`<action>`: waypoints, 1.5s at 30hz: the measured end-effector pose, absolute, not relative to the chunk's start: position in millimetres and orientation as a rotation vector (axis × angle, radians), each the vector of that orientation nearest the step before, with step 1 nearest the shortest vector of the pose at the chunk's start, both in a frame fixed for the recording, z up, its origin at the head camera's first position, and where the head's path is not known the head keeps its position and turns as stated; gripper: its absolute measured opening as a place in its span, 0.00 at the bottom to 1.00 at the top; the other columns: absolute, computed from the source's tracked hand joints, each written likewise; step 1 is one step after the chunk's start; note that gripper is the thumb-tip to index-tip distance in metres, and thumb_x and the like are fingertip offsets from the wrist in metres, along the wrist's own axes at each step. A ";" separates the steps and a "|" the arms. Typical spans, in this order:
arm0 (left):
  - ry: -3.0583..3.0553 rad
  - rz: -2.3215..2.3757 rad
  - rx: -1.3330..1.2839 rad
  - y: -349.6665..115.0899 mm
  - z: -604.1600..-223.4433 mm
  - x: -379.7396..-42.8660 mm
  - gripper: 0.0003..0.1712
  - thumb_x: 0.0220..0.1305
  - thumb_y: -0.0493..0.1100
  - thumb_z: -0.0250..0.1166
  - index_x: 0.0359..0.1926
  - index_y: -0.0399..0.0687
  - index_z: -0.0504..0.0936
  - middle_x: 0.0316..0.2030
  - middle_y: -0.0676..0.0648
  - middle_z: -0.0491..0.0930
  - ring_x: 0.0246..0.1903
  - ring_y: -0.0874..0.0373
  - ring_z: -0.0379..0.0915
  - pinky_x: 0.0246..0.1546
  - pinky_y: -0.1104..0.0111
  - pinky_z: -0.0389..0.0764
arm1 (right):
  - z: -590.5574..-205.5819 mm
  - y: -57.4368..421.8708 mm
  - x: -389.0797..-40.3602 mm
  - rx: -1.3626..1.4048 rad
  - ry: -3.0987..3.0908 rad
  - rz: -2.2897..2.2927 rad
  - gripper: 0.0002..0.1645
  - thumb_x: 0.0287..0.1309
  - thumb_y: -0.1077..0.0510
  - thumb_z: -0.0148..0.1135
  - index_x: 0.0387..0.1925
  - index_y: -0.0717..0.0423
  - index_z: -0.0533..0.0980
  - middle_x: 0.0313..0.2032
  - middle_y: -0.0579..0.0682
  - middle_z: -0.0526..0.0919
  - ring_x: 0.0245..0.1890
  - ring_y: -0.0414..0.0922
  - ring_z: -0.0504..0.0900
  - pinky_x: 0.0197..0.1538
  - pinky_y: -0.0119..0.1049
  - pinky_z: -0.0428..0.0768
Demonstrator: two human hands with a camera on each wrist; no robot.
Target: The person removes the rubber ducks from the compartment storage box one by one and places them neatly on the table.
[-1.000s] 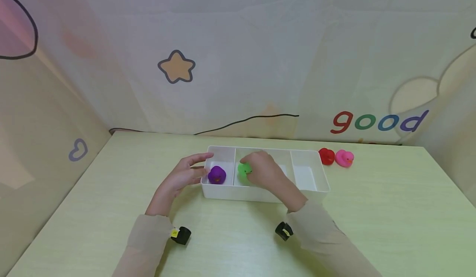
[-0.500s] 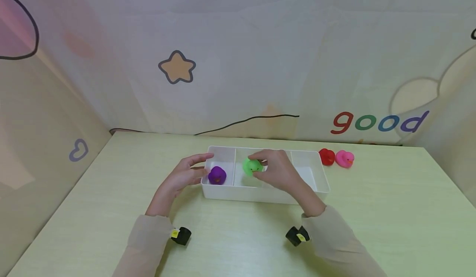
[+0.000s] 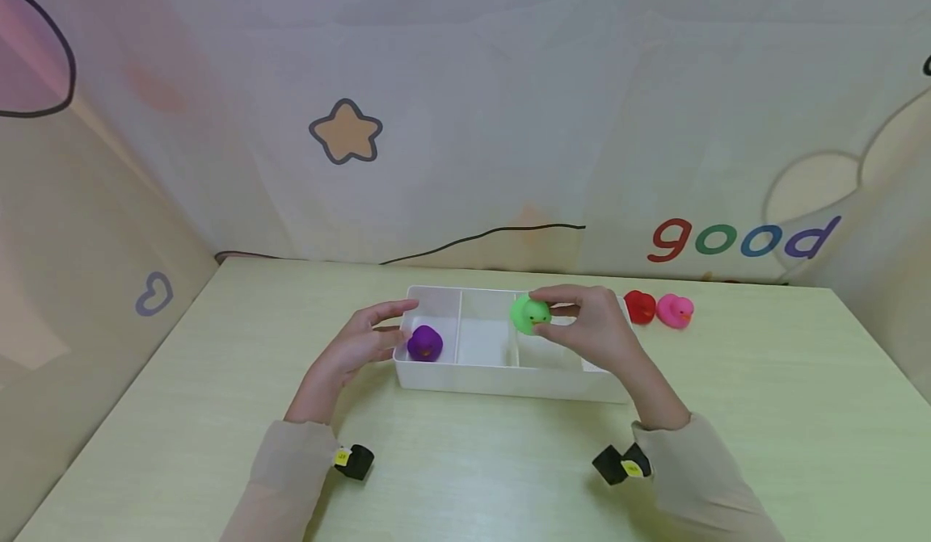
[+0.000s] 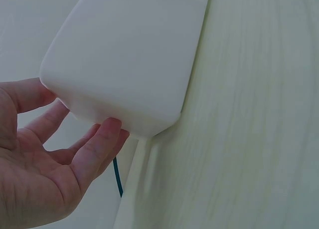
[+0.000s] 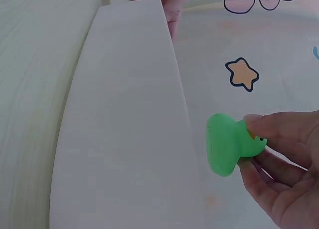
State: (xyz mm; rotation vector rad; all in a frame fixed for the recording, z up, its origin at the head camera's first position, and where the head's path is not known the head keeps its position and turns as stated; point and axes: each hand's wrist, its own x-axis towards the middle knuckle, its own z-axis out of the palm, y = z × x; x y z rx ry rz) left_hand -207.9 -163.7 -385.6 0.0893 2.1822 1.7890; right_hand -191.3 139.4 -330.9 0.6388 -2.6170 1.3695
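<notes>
My right hand [image 3: 592,324] pinches a green rubber duck [image 3: 529,314] between thumb and fingers. In the right wrist view the green duck [image 5: 227,144] is held up above the rim of a white divided box [image 3: 502,376], tipped on its side in that view. At the box's left end, my left hand [image 3: 367,334] touches the end wall. Its fingertips lie against the white plastic [image 4: 124,64] in the left wrist view, with the fingers spread. A purple rubber duck [image 3: 425,343] sits in the leftmost compartment, close to the left fingertips.
Behind the box's right end, a red rubber duck [image 3: 640,307] and a pink rubber duck [image 3: 675,311] stand side by side on the pale wooden table [image 3: 764,413]. A printed cloth backdrop [image 3: 465,122] rises along the table's back edge.
My right hand has lifted the green duck out of the second compartment and carried it to the right, over the box. The left hand and the other ducks have stayed in place.
</notes>
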 end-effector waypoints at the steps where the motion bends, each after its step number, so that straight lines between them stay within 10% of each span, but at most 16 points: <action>1: 2.184 1.788 0.090 -163.9 -385.7 -207.9 0.27 0.61 0.34 0.55 0.62 0.48 0.67 0.64 0.42 0.58 0.59 0.43 0.62 0.54 0.47 0.67 | -330.5 142.3 -190.9 0.621 -2.624 1.375 0.22 0.42 0.68 0.69 0.45 0.67 0.78 0.42 0.60 0.82 0.38 0.53 0.82 0.42 0.39 0.80; 21: 2.188 1.801 0.083 -163.6 -384.9 -206.5 0.27 0.60 0.34 0.56 0.62 0.47 0.67 0.64 0.43 0.59 0.58 0.44 0.64 0.53 0.48 0.68 | -324.2 200.2 -187.3 0.331 -2.714 1.249 0.25 0.46 0.63 0.68 0.49 0.63 0.76 0.47 0.60 0.80 0.41 0.54 0.81 0.36 0.22 0.77; 31: 2.173 1.811 0.146 -164.4 -384.6 -206.1 0.27 0.61 0.32 0.53 0.63 0.43 0.65 0.64 0.40 0.58 0.58 0.42 0.62 0.54 0.48 0.67 | -326.9 229.1 -190.0 0.262 -2.675 1.228 0.25 0.46 0.60 0.69 0.48 0.63 0.77 0.46 0.61 0.79 0.30 0.22 0.76 0.32 0.22 0.77; 45: 2.181 1.798 0.124 -164.9 -387.6 -207.9 0.28 0.61 0.33 0.54 0.63 0.45 0.65 0.64 0.41 0.59 0.57 0.44 0.64 0.53 0.48 0.67 | -335.6 266.0 -193.0 0.183 -2.676 1.213 0.27 0.46 0.59 0.69 0.49 0.66 0.75 0.34 0.27 0.73 0.31 0.21 0.75 0.32 0.21 0.76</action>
